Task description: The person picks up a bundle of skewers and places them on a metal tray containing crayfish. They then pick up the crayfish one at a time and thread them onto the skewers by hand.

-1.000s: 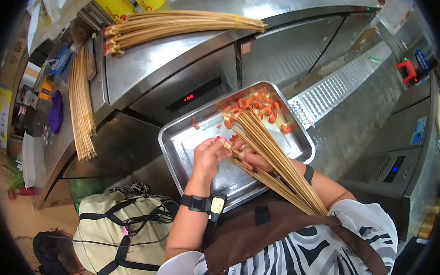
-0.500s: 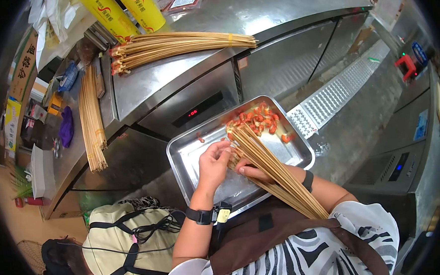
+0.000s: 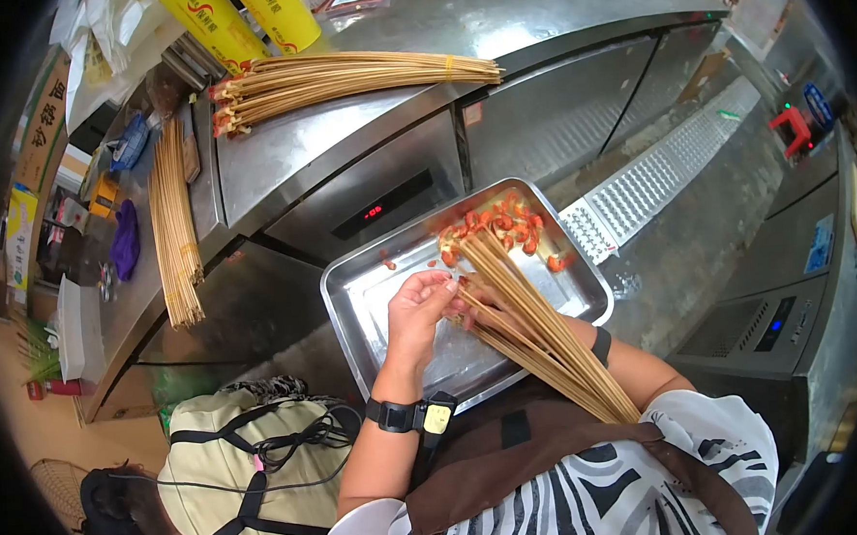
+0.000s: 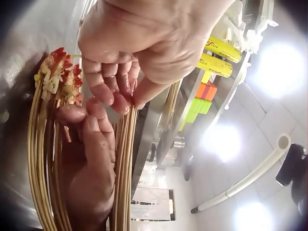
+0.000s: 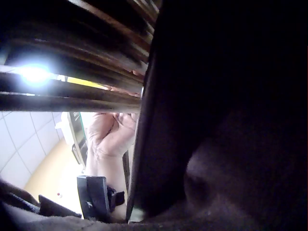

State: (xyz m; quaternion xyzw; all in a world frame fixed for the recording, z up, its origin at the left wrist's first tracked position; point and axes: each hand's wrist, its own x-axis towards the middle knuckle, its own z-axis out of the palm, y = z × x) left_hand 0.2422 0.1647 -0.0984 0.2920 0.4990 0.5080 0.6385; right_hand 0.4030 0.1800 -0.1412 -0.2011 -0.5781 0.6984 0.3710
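My left hand [image 3: 417,312] pinches thin wooden skewers [image 4: 126,154] near their tips, thumb against fingertips. Facing it, my right hand [image 4: 91,168] holds the long bundle of skewers [image 3: 557,343], which runs back over the right forearm to the apron. In the left wrist view the bundle splits into two groups around the right hand. One group carries red-and-white pieces like peeled crayfish tails [image 4: 57,72] at its tips. Beneath both hands lies a metal tray [image 3: 367,295], with loose red pieces [image 3: 518,226] heaped at its far end. Dark skewers fill much of the right wrist view.
Beyond the tray is a steel counter [image 3: 292,168] bearing a loaded skewer bundle [image 3: 360,79] and yellow rolls [image 3: 212,27]. Another skewer bundle [image 3: 175,232] lies at the left counter edge. A person in a pale top [image 3: 250,471] is close at left.
The left fingers, spread a little at the skewer tips half a second ago, now pinch there. The right hand has slipped further behind the skewers. The head view has shifted slightly.
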